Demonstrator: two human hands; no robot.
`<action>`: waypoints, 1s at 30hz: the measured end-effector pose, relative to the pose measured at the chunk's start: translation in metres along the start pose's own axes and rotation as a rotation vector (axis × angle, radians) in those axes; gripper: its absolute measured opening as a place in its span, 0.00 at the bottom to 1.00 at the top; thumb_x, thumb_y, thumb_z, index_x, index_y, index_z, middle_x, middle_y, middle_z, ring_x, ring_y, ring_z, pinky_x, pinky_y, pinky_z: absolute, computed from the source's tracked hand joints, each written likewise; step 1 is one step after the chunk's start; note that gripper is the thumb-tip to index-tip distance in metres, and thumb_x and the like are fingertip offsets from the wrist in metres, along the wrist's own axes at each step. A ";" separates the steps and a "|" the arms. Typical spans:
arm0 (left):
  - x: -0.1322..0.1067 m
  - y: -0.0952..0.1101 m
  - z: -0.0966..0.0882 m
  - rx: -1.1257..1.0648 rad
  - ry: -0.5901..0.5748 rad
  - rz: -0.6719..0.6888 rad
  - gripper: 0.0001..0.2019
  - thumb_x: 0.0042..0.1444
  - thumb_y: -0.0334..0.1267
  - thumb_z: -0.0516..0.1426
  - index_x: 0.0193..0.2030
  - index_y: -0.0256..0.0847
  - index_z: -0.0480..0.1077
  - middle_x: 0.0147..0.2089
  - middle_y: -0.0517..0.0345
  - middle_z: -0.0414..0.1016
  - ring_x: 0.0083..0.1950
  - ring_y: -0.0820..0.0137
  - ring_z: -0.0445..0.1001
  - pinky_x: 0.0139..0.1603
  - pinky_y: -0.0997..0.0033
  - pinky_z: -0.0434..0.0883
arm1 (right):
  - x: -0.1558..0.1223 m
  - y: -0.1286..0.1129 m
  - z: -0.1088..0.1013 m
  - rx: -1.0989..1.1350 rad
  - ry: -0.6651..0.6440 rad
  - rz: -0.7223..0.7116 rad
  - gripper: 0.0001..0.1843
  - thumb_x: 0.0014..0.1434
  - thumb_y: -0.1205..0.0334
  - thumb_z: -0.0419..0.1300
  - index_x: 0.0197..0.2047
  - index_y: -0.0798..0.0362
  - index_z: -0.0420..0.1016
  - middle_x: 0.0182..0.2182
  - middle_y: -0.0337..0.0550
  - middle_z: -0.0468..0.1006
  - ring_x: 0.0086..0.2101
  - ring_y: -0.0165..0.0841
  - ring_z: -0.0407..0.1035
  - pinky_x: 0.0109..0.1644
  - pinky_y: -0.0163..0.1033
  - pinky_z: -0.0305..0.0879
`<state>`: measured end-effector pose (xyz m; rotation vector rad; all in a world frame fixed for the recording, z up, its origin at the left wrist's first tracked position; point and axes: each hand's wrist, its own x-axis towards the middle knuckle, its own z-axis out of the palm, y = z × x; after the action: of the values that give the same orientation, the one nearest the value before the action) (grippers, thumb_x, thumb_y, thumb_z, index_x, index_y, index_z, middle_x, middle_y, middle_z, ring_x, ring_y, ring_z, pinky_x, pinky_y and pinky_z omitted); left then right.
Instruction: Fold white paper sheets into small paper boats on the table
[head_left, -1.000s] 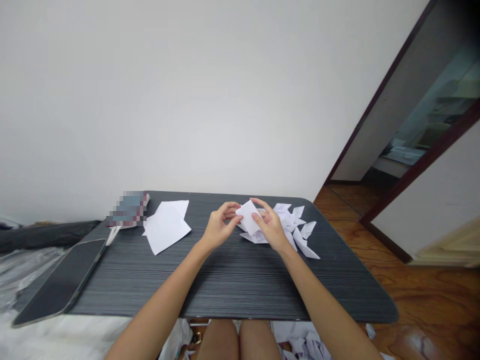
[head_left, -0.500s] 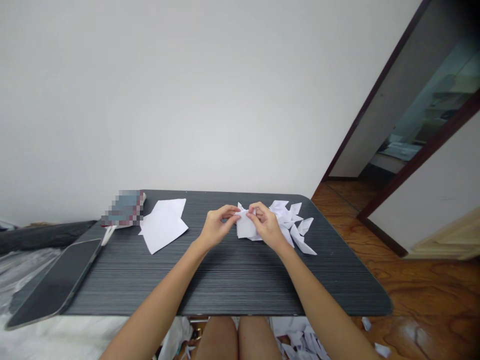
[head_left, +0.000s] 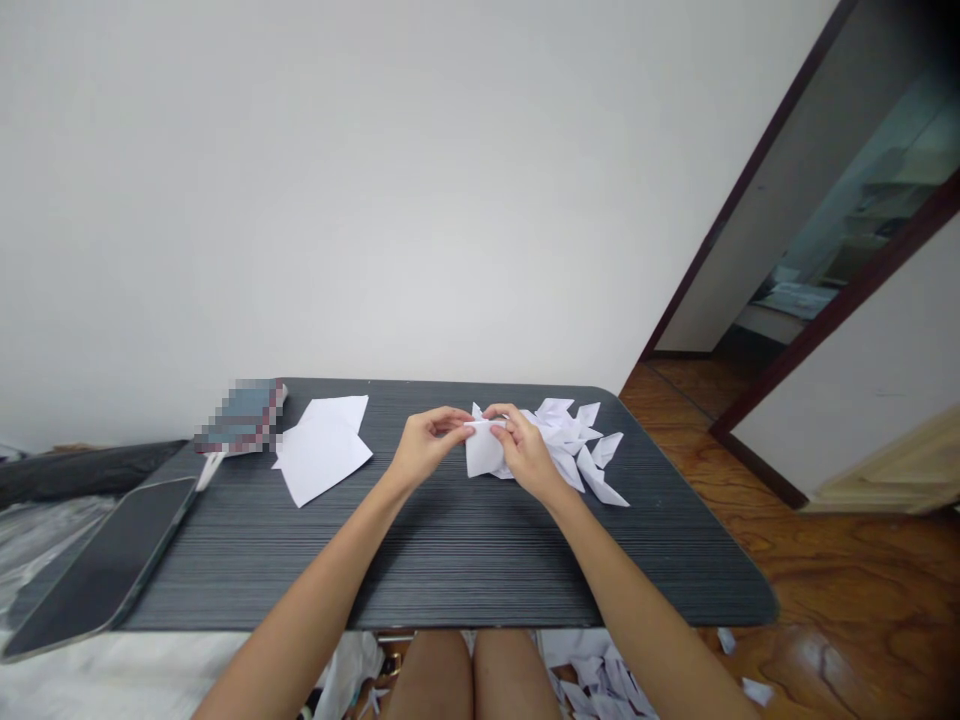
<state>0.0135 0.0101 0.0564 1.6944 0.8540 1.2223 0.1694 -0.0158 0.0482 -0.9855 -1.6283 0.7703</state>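
Pinching the paper (head_left: 481,455), left hand (head_left: 422,446) and right hand (head_left: 529,458) grip its far edge, running left to right; it hangs nearward, long axis unclear.

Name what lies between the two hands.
The head view shows a white paper piece between the left hand and right hand, held by both.

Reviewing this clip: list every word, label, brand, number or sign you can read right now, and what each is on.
None can be read.
Pixelated item: its cover is blurred out, so any lettering there is unreadable.
Held paper, flat sheets and folded pieces: no marks visible.
Dark-screened device: no text showing.
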 end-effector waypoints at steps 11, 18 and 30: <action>0.001 0.004 -0.006 0.087 -0.031 0.003 0.10 0.44 0.41 0.58 0.27 0.34 0.70 0.26 0.56 0.73 0.28 0.72 0.70 0.31 0.73 0.68 | 0.003 0.008 0.000 0.129 0.008 0.116 0.12 0.52 0.56 0.53 0.37 0.53 0.67 0.22 0.39 0.71 0.23 0.29 0.64 0.25 0.32 0.58; 0.002 0.001 -0.005 -0.027 -0.040 -0.067 0.09 0.43 0.39 0.58 0.22 0.34 0.65 0.24 0.58 0.71 0.24 0.75 0.68 0.27 0.75 0.67 | 0.008 0.012 -0.002 0.313 -0.017 0.239 0.14 0.48 0.53 0.56 0.27 0.57 0.71 0.19 0.39 0.71 0.22 0.28 0.64 0.26 0.33 0.60; -0.005 0.011 0.000 0.520 -0.226 0.194 0.12 0.54 0.38 0.48 0.23 0.35 0.64 0.17 0.66 0.58 0.20 0.80 0.55 0.22 0.79 0.54 | 0.001 0.002 0.010 0.159 -0.267 0.240 0.17 0.48 0.52 0.56 0.20 0.60 0.67 0.15 0.36 0.67 0.17 0.23 0.58 0.19 0.29 0.48</action>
<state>0.0126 0.0017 0.0645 2.3294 0.9362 0.9523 0.1607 -0.0143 0.0440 -1.0063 -1.6596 1.2189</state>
